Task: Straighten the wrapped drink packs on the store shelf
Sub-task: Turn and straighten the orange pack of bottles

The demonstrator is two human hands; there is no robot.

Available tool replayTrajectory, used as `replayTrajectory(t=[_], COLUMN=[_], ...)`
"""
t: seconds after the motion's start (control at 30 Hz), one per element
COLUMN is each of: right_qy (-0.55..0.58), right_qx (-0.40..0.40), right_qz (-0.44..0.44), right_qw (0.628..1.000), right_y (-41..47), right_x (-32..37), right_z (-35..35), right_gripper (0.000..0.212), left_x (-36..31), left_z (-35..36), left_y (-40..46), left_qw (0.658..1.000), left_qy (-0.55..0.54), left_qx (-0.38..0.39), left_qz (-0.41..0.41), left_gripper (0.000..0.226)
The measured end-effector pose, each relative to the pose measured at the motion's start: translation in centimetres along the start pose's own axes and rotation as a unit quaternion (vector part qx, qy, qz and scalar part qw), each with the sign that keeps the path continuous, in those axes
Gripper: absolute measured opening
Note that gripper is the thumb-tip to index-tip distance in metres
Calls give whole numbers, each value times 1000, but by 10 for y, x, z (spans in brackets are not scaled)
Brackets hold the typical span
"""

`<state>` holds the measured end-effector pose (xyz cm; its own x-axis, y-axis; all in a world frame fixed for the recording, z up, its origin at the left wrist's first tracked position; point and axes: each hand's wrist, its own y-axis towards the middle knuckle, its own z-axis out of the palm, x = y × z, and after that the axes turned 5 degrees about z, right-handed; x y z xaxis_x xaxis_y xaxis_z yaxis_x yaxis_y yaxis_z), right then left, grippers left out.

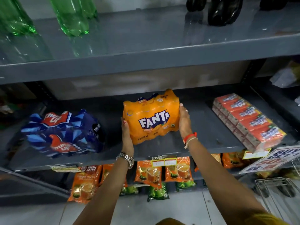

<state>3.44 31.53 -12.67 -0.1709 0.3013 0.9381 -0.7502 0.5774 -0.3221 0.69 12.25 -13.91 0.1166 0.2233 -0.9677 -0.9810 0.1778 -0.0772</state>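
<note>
An orange Fanta pack (pixel 151 117) sits in the middle of the grey middle shelf (pixel 211 137), turned slightly clockwise. My left hand (pixel 126 135) presses flat against its left side and my right hand (pixel 184 120) clasps its right side, so both hands grip the pack. A blue Thums Up pack (pixel 63 133) lies to the left, skewed, apart from the Fanta. At the right a red wrapped pack of juice cartons (pixel 248 120) lies at an angle, its near end overhanging the shelf's front edge.
Green bottles (pixel 73 17) and dark bottles (pixel 224 10) stand on the upper shelf. Orange tea pouches (pixel 162 172) fill the shelf below. A promo sign (pixel 272 158) hangs at the right, above a wire basket (pixel 279 189).
</note>
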Motion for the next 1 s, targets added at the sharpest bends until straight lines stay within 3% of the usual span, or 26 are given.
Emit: replayTrajectory(t=[0.1,0.23,0.4,0.57,0.63,0.73,0.83,0.9,0.97,1.0], right_qy=[25,-12,-22,-14,-38,-75,-56,-83,-86,-93], right_qx=[-14,-32,-57,-48,-49,-135,-311,-373,-248,-238], right_qz=[-9,-53,-65,-55,-45,-99,-195,-126,87,125], right_qw=[1000,998,996,997,997,983,929,916,961,959], right_y=[-13,-30,-52,-60,-60,-61,-63,-59,-60,-60], right_x=[-9,-17,-29,-23,-20,-9,4,-6,-20,-20], right_z=[-4,-17,-30,-36,-42,-55,-91,-127,-164,-179], right_gripper=[33,51,52,47,44,25,24,24,12,17], left_x=[-5,5,11,3,-6,-22,-35,-40,-39,-36], left_z=[-2,-6,-4,3,12,35,65,82,111,129], left_y=[-3,-12,-19,-20,-22,-26,-35,-38,-41,-43], left_qw=[1000,999,1000,998,994,980,933,900,883,875], left_qy=[12,18,9,35,36,29,112,155,195,212], left_qx=[24,19,19,-41,-106,-184,-284,-320,-292,-270], left_qz=[-3,-21,-18,-16,-3,67,193,253,310,342], left_gripper=[101,126,120,58,50,43,43,43,42,41])
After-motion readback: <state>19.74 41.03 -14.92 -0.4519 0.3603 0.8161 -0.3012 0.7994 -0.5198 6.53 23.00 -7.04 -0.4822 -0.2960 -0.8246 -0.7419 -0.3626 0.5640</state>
